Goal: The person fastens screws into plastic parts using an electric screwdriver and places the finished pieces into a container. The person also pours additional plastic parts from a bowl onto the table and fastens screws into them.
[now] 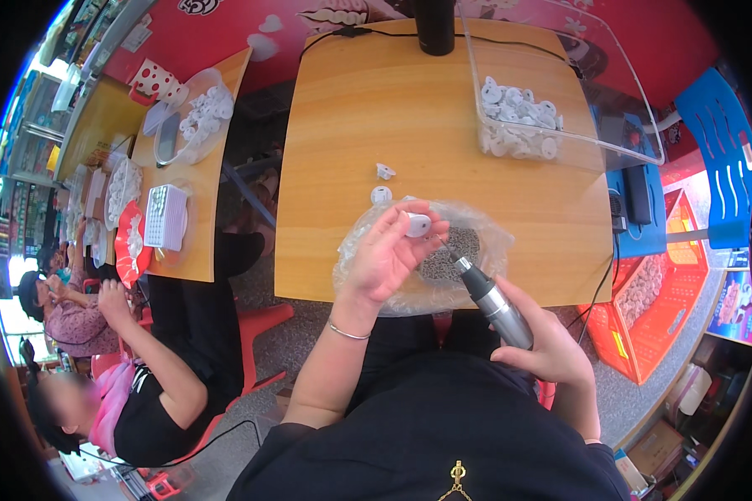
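Note:
My left hand (390, 250) holds a small white plastic part (418, 224) up over a clear plastic bag (493, 238) of small dark screws at the near edge of the wooden table (376, 108). My right hand (547, 342) grips a grey electric screwdriver (493, 299), its thin bit pointing up-left at the white part. Two more small white parts (382, 194) lie on the table just beyond my left hand.
A clear plastic bin (627, 92) with several white parts stands at the far right of the table. A black cylinder (435, 25) and cable sit at the far edge. An orange crate (656, 301) is on the floor to the right. Other people work at a table on the left.

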`<action>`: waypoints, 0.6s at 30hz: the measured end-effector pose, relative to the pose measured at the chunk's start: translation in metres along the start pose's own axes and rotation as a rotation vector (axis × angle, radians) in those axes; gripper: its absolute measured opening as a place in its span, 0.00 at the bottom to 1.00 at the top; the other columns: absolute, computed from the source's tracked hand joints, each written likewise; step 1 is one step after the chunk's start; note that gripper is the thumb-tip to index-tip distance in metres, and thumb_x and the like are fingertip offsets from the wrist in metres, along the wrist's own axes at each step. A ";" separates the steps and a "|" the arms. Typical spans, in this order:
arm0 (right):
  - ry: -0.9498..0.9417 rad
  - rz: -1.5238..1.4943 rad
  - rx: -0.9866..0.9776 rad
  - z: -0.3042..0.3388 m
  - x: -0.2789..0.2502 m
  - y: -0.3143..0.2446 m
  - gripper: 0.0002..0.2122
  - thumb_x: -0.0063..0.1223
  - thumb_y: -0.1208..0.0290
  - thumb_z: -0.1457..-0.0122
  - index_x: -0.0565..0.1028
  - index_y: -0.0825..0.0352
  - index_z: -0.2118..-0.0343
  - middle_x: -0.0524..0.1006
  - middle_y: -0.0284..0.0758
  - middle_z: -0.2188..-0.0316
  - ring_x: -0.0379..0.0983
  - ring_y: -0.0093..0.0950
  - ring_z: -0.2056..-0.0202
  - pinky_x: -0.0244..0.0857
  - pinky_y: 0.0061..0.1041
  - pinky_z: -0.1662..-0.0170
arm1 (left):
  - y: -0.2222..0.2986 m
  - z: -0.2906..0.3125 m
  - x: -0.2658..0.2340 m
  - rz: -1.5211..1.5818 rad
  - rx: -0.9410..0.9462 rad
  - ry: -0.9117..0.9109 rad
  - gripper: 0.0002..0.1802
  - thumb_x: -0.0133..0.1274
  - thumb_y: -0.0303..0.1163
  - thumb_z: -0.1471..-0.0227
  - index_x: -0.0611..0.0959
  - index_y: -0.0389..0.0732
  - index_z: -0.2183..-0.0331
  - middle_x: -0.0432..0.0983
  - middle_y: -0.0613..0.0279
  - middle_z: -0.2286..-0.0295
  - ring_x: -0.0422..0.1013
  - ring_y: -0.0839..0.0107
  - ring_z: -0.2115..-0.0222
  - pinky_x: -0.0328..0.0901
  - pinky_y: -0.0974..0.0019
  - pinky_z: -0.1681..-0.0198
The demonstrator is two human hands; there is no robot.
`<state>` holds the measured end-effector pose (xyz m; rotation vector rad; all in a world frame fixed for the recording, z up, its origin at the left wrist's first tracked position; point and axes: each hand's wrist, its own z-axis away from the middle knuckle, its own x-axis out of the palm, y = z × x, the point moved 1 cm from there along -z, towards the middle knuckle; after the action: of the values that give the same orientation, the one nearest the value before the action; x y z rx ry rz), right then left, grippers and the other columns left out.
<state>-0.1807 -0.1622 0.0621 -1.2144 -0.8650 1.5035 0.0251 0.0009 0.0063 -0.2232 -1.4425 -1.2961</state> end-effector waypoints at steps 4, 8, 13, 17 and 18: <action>-0.006 0.002 -0.037 -0.002 0.004 -0.002 0.42 0.67 0.65 0.54 0.55 0.64 0.37 0.75 0.39 0.63 0.72 0.25 0.68 0.66 0.25 0.60 | -0.009 0.002 0.005 0.078 0.009 -0.011 0.13 0.42 0.29 0.39 0.72 0.33 0.56 0.72 0.50 0.58 0.68 0.55 0.51 0.64 0.53 0.44; -0.012 0.007 -0.017 -0.002 0.005 -0.002 0.42 0.67 0.65 0.54 0.55 0.65 0.37 0.75 0.40 0.62 0.72 0.27 0.65 0.66 0.26 0.58 | -0.015 0.001 0.002 0.102 0.044 -0.072 0.11 0.46 0.26 0.41 0.73 0.35 0.56 0.72 0.51 0.57 0.67 0.55 0.49 0.63 0.53 0.43; 0.000 0.020 -0.004 -0.001 0.004 0.000 0.41 0.66 0.67 0.54 0.54 0.66 0.37 0.74 0.42 0.59 0.73 0.29 0.60 0.66 0.28 0.55 | -0.016 0.001 0.002 0.102 0.053 -0.083 0.11 0.46 0.24 0.42 0.74 0.36 0.56 0.73 0.52 0.57 0.67 0.56 0.48 0.62 0.55 0.42; -0.007 0.021 0.003 -0.002 0.004 0.001 0.41 0.65 0.67 0.54 0.54 0.66 0.37 0.73 0.42 0.57 0.73 0.30 0.59 0.66 0.28 0.54 | -0.016 0.000 0.002 0.117 0.050 -0.087 0.11 0.46 0.24 0.42 0.73 0.36 0.56 0.72 0.52 0.57 0.66 0.56 0.48 0.62 0.55 0.42; -0.009 0.016 0.006 -0.002 0.004 0.001 0.41 0.65 0.67 0.53 0.54 0.66 0.37 0.73 0.42 0.57 0.73 0.30 0.59 0.65 0.28 0.54 | -0.016 0.000 0.002 0.115 0.050 -0.087 0.11 0.47 0.24 0.42 0.73 0.36 0.56 0.72 0.52 0.57 0.66 0.56 0.48 0.62 0.55 0.42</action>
<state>-0.1791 -0.1588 0.0593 -1.2140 -0.8584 1.5250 0.0123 -0.0062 -0.0011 -0.3281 -1.5112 -1.1676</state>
